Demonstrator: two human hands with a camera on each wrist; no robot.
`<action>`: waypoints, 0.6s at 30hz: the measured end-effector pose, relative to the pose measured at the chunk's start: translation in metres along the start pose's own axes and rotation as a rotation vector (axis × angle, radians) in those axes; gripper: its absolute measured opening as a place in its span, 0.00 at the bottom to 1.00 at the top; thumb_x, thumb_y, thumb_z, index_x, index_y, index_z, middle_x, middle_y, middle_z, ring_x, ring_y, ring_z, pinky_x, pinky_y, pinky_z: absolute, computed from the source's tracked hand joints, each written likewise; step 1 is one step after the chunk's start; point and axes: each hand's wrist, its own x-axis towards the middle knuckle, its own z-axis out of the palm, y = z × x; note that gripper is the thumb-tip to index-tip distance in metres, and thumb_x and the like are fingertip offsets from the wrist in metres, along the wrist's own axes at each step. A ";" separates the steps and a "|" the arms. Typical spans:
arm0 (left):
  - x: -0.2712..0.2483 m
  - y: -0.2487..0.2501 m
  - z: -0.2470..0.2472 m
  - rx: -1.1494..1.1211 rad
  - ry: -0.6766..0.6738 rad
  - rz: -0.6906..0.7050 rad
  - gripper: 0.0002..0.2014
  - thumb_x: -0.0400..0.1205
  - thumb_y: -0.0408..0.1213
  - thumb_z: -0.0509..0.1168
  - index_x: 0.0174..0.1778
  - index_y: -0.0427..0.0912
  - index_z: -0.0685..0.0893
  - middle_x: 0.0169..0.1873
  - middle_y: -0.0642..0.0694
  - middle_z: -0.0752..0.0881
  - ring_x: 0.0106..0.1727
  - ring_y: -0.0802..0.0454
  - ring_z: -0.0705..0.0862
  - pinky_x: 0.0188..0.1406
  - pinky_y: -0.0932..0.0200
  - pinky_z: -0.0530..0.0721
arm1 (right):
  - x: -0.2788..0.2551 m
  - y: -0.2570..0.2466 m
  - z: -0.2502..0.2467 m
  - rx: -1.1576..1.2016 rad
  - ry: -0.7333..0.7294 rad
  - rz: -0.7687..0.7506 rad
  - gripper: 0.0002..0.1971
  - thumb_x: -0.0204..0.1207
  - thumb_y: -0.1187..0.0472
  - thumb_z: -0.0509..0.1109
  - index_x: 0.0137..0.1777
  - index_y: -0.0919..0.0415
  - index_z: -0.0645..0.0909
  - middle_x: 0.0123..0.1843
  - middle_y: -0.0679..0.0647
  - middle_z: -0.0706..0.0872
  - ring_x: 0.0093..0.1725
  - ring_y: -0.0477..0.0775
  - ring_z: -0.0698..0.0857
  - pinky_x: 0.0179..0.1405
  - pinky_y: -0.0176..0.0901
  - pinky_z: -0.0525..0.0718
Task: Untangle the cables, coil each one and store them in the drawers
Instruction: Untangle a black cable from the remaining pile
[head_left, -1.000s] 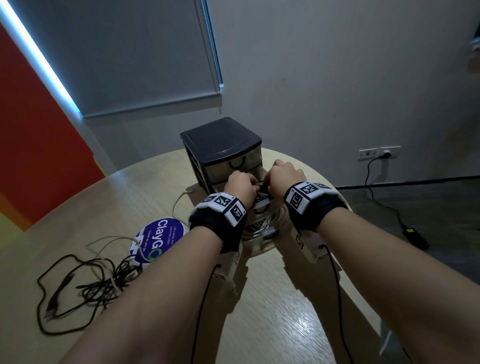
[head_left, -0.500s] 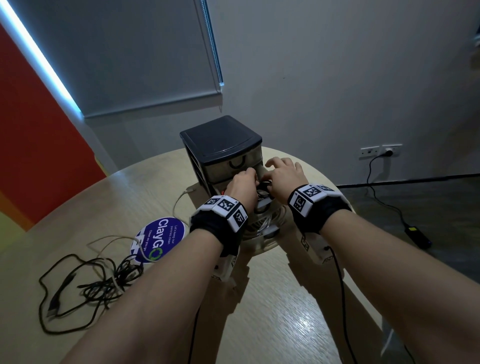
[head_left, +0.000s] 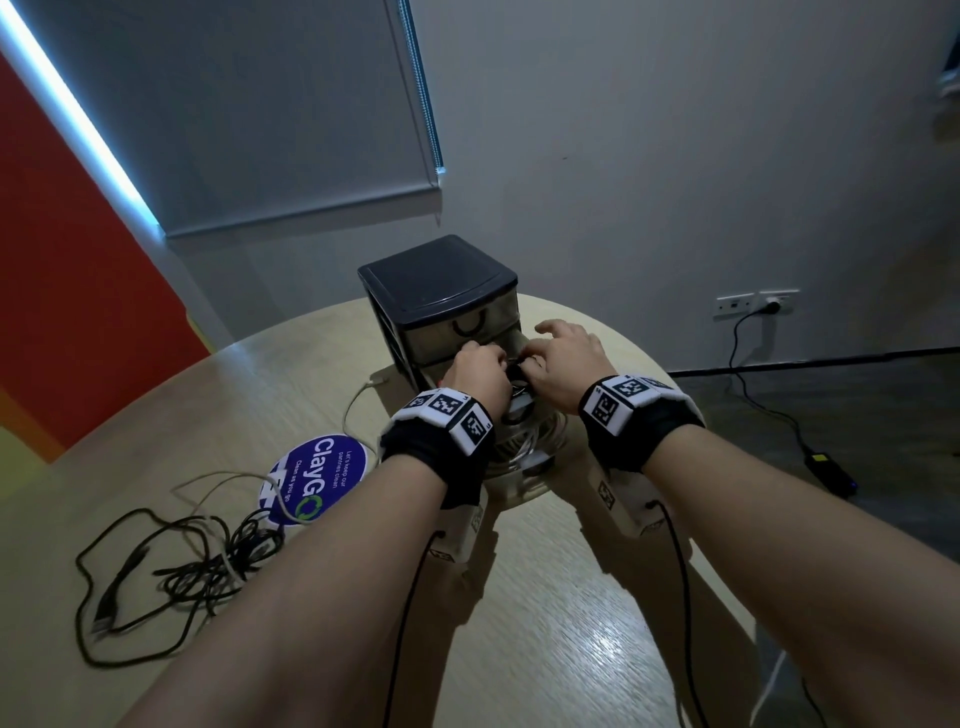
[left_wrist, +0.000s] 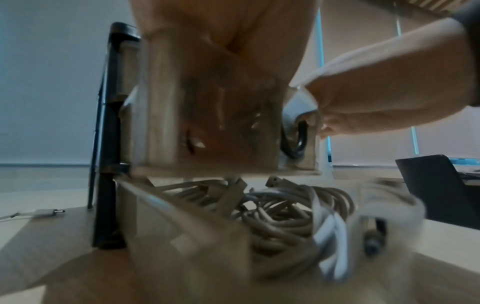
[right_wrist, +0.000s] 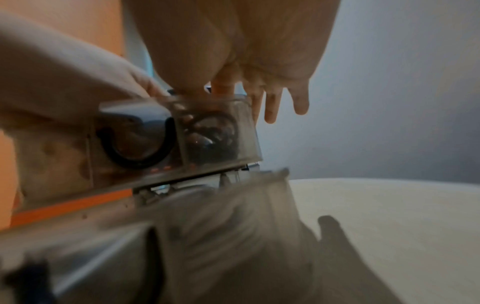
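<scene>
A small black drawer unit (head_left: 436, 280) stands at the far side of the round table. Its translucent middle drawer (left_wrist: 166, 123) is pulled out, with a coiled black cable (right_wrist: 213, 139) lying inside. My left hand (head_left: 475, 371) is curled over that drawer, its fingers down inside on the black cable (head_left: 519, 370). My right hand (head_left: 563, 353) is beside it at the drawer's front. Its index finger dips inside the rim, and the other fingers (right_wrist: 270, 107) are spread straight. The bottom drawer (head_left: 524, 447) is also out and holds coiled white cables (left_wrist: 280, 216).
A tangle of black cables (head_left: 197, 566) lies on the table at the near left, partly on a round blue sticker (head_left: 317, 478). A loose white cable (head_left: 358, 405) runs left of the unit, plug end (left_wrist: 46, 212) on the table. The table edge curves close on the right.
My right hand has gone from a fist to spread fingers and moved slightly forward. The left hand stays curled over the middle drawer.
</scene>
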 end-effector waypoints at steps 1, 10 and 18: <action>-0.001 0.000 -0.002 -0.010 0.003 0.008 0.14 0.85 0.36 0.56 0.62 0.41 0.83 0.61 0.36 0.77 0.60 0.38 0.79 0.54 0.49 0.78 | -0.001 0.000 0.000 0.068 0.032 0.012 0.17 0.80 0.57 0.57 0.65 0.52 0.82 0.76 0.56 0.70 0.76 0.58 0.65 0.76 0.53 0.60; -0.012 0.003 -0.015 -0.090 0.016 -0.041 0.20 0.82 0.29 0.55 0.72 0.39 0.74 0.68 0.37 0.75 0.70 0.41 0.73 0.66 0.55 0.70 | -0.003 -0.004 -0.012 0.241 0.129 0.061 0.17 0.82 0.59 0.56 0.64 0.58 0.82 0.69 0.59 0.77 0.71 0.60 0.71 0.72 0.52 0.67; -0.021 0.000 -0.027 -0.166 0.045 -0.048 0.17 0.84 0.30 0.53 0.68 0.34 0.77 0.64 0.34 0.80 0.67 0.38 0.76 0.63 0.54 0.73 | -0.011 -0.002 -0.020 0.215 0.133 0.085 0.16 0.80 0.62 0.58 0.57 0.57 0.87 0.64 0.62 0.79 0.67 0.63 0.74 0.68 0.53 0.72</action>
